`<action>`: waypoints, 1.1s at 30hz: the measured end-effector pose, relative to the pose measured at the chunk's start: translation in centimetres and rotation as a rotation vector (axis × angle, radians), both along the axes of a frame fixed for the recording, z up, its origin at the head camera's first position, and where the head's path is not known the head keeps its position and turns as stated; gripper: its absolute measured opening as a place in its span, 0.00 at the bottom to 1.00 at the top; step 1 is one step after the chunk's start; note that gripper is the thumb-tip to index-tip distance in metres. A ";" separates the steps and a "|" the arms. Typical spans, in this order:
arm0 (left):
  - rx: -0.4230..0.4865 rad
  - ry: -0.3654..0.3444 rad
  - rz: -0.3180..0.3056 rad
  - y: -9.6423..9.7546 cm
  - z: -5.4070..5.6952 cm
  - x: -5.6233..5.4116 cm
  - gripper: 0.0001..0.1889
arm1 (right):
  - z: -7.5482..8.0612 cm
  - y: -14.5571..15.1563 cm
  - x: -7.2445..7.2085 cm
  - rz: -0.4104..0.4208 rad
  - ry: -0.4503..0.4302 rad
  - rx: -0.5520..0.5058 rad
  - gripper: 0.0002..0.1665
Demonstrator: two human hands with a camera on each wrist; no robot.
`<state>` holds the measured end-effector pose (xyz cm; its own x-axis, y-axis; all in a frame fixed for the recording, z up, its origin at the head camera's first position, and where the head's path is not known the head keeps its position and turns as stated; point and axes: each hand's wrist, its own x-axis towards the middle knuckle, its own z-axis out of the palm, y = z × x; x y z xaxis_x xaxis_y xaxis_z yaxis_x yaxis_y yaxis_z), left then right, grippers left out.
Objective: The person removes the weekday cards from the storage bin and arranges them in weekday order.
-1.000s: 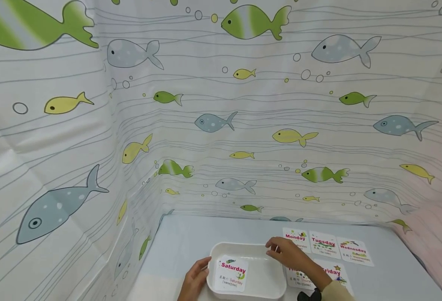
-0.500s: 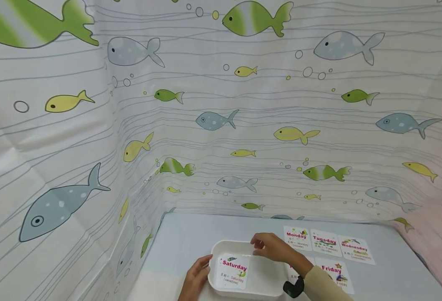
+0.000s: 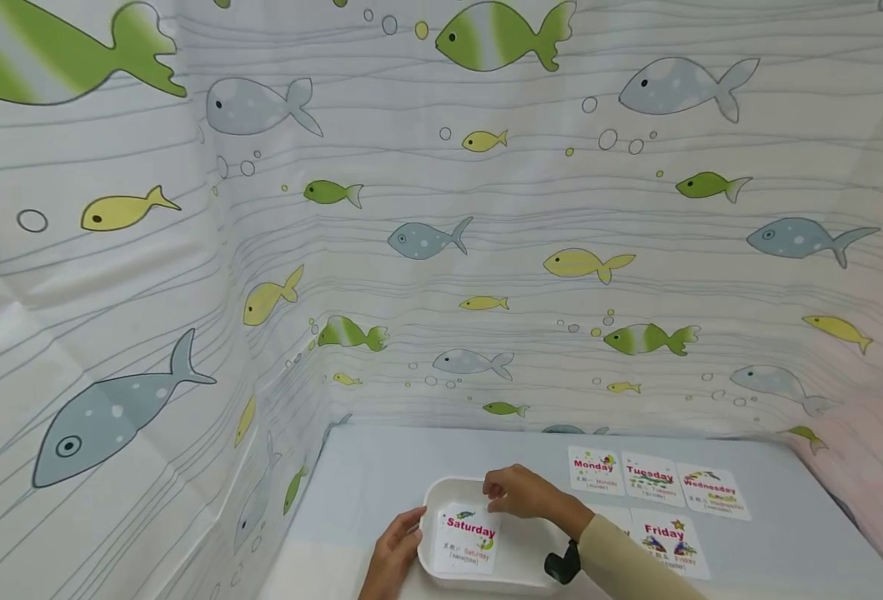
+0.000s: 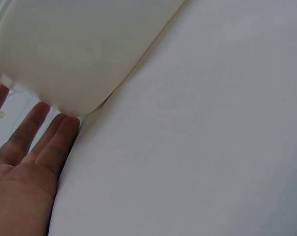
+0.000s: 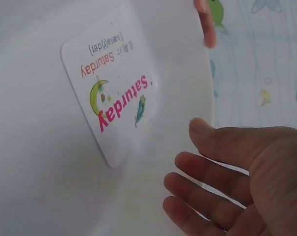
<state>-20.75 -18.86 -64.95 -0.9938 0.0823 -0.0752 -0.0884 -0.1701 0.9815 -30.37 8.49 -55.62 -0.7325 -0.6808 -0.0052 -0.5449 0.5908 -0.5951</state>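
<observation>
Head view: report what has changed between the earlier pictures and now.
The right hand has moved left over the white tray, toward the Saturday card; nothing was visibly taken or let go. The left hand stays at the tray's left end; the card stays inside.

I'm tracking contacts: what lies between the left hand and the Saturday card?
The white tray's side wall: in the head view, the left hand is at its outer side, the Saturday card inside.
</observation>
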 end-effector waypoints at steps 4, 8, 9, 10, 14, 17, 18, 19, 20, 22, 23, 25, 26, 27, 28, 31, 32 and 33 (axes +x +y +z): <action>0.015 0.026 -0.022 0.0 -0.3 0.3 0.28 | -0.9 -0.4 0.1 0.001 0.006 0.026 0.12; 0.024 0.049 -0.031 0.0 -0.5 0.3 0.28 | -1.5 -0.8 0.0 -0.003 0.018 0.064 0.13; 0.027 0.049 -0.029 0.0 -0.5 0.3 0.28 | -1.6 -1.0 0.0 -0.007 0.022 0.075 0.13; 0.027 0.049 -0.026 0.0 -0.5 0.2 0.27 | -1.7 -1.1 0.0 -0.011 0.025 0.085 0.13; 0.023 0.025 -0.013 0.0 -0.5 0.0 0.27 | -2.1 -1.4 0.0 -0.025 0.036 0.119 0.11; 0.016 0.008 -0.008 -0.1 -0.5 0.0 0.27 | -2.3 -1.5 0.1 -0.028 0.046 0.129 0.10; 0.013 0.004 -0.006 -0.1 -0.4 0.0 0.27 | -2.3 -1.5 0.1 -0.027 0.049 0.126 0.10; 0.010 0.002 -0.004 -0.1 -0.4 0.0 0.27 | -2.3 -1.6 0.1 -0.027 0.052 0.122 0.10; 0.008 0.002 -0.002 -0.1 -0.3 0.0 0.27 | -2.4 -1.6 0.1 -0.028 0.051 0.120 0.10; 0.008 0.005 0.000 -0.1 -0.2 0.0 0.27 | -2.5 -1.6 0.0 -0.028 0.045 0.112 0.10; 0.008 0.005 0.000 -0.1 -0.2 0.0 0.27 | -2.7 -1.6 -0.1 -0.029 0.042 0.109 0.10; 0.011 0.006 -0.002 0.0 -0.1 0.0 0.27 | -2.9 -1.5 -0.2 -0.028 0.036 0.092 0.10; 0.012 0.006 -0.004 0.0 -0.1 0.0 0.27 | -3.1 -1.4 -0.2 -0.030 0.028 0.087 0.10; 0.013 0.004 -0.005 0.0 -0.1 0.0 0.27 | -3.2 -1.4 -0.3 -0.029 0.023 0.079 0.10; 0.015 0.003 -0.005 0.0 0.0 0.0 0.27 | -3.4 -1.3 -0.3 -0.028 0.017 0.071 0.11; 0.010 0.007 -0.006 0.0 0.0 0.1 0.28 | -3.8 -1.2 -0.2 -0.011 -0.005 0.065 0.18; 0.007 0.006 -0.004 0.0 0.0 0.1 0.28 | -3.9 -1.2 -0.2 0.005 -0.007 0.073 0.23; 0.004 0.007 -0.003 0.0 0.0 0.1 0.27 | -4.0 -1.2 -0.1 0.025 -0.006 0.084 0.28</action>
